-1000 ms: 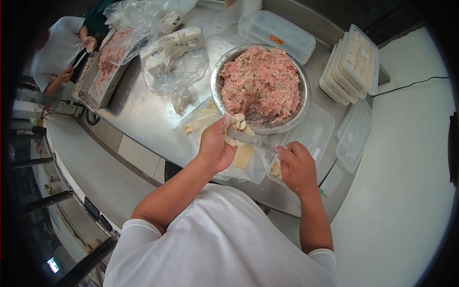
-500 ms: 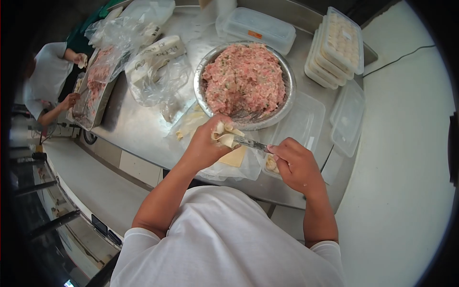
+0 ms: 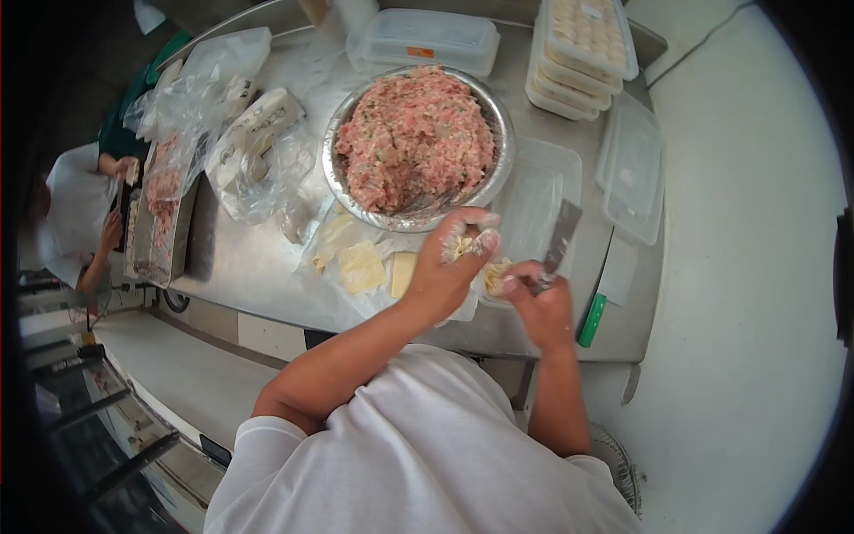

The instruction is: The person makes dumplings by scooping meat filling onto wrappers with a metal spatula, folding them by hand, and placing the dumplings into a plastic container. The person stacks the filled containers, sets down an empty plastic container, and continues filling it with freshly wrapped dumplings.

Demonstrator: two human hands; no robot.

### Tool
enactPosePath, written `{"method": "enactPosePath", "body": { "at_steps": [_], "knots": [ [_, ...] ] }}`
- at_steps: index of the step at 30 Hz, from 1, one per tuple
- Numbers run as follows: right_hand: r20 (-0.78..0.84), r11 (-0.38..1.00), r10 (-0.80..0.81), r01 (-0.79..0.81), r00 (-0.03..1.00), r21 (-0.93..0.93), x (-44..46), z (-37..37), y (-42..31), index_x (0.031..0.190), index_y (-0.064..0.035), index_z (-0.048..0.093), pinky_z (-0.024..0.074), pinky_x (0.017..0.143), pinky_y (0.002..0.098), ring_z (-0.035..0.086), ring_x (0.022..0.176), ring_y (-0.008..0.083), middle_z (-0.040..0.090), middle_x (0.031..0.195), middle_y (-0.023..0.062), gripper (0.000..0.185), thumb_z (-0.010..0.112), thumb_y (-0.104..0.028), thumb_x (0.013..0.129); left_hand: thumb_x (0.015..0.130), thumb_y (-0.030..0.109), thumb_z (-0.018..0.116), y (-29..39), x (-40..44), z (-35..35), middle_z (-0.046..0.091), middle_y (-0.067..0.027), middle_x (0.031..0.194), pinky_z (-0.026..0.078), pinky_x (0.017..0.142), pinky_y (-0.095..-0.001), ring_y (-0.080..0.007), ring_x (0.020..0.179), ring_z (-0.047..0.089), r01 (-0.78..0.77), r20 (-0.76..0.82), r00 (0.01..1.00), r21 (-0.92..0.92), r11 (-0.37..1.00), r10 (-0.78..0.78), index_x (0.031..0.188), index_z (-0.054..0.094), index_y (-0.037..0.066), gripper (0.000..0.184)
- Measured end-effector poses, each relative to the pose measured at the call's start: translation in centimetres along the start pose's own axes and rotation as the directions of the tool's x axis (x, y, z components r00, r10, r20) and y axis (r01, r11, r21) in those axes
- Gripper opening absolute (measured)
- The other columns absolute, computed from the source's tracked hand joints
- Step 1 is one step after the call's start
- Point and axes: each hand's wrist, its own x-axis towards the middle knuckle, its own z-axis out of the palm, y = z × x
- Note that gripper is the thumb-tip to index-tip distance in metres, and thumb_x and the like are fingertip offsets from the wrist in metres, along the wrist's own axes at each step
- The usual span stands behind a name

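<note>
My left hand [image 3: 454, 262], dusted with flour, curls around a small folded dumpling [image 3: 460, 246] just below the metal bowl [image 3: 507, 158] of pink minced filling [image 3: 414, 133]. In my right hand [image 3: 541, 303] is a flat metal spatula [image 3: 562, 236], its blade pointing up and away. Between the hands lies an open plastic container with dumplings [image 3: 495, 278], partly hidden by them. Pale dough wrappers [image 3: 361, 266] rest on plastic sheeting left of my left hand.
Stacked containers of dumplings [image 3: 583, 53] stand at the back right, near loose lids [image 3: 633, 169]. A green-handled tool [image 3: 592, 320] lies at the right. Plastic bags [image 3: 258, 160] and a filling tray [image 3: 178, 222] are left, beside a co-worker [image 3: 76, 209].
My left hand has moved right with the dumpling, towards the small container. The spatula has come away from the dough and swung upward. The view has shifted, uncovering the green-handled tool.
</note>
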Motion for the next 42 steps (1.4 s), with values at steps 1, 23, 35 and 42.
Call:
{"method": "enactPosePath", "body": {
  "at_steps": [1,23,35,42],
  "knots": [
    [-0.075,0.932,-0.028,0.053,0.997,0.359,-0.3,1.4,0.6,0.101,-0.0045,0.064,0.0369,0.050,0.0228,0.047,0.055,0.0048,0.060,0.082,-0.0006,0.018,0.070,-0.020,0.093,0.099,0.017,0.062,0.3,-0.1,1.2,0.059,-0.0032,0.108,0.049,0.086,-0.0290,-0.0118,0.097,0.057,0.010,0.018,1.000,0.005,1.000,-0.011,0.124,0.054,0.006,0.029],
    [-0.539,0.854,0.314,0.014,0.781,0.519,-3.1,-4.1,10.2,0.111,-0.0003,0.058,0.0307,0.037,0.0214,0.040,0.045,0.0054,0.060,0.083,0.0088,0.021,0.065,-0.008,0.093,0.073,0.000,0.071,-11.4,8.2,5.7,0.061,-0.0165,0.095,0.051,0.080,-0.0446,-0.0389,0.090,0.063,-0.444,0.613,0.783,0.671,0.594,-0.107,0.092,0.064,0.001,0.021],
    [-0.513,0.960,0.255,-0.151,0.820,0.236,-2.8,-5.1,10.4,0.111,-0.0003,0.062,0.0440,0.054,0.0260,0.055,0.063,0.0106,0.061,0.086,0.0079,0.019,0.064,-0.008,0.093,0.073,-0.005,0.065,-11.1,7.6,5.3,0.066,-0.0185,0.111,0.049,0.094,-0.0444,-0.0379,0.111,0.058,-0.409,0.560,0.794,0.780,0.473,-0.237,0.116,0.065,0.004,0.044],
    [-0.038,0.670,-0.402,0.266,0.915,-0.693,1.5,-5.3,-1.9,0.120,-0.0085,0.066,0.0500,0.073,0.0329,0.062,0.082,0.0234,0.060,0.094,0.0099,0.034,0.057,0.001,0.088,0.068,-0.001,0.076,-4.7,1.0,-5.1,0.062,-0.0147,0.116,0.048,0.097,-0.0436,-0.0365,0.113,0.055,-0.507,0.552,0.831,0.697,0.507,0.072,0.111,0.065,0.005,0.044]
  ]
}}
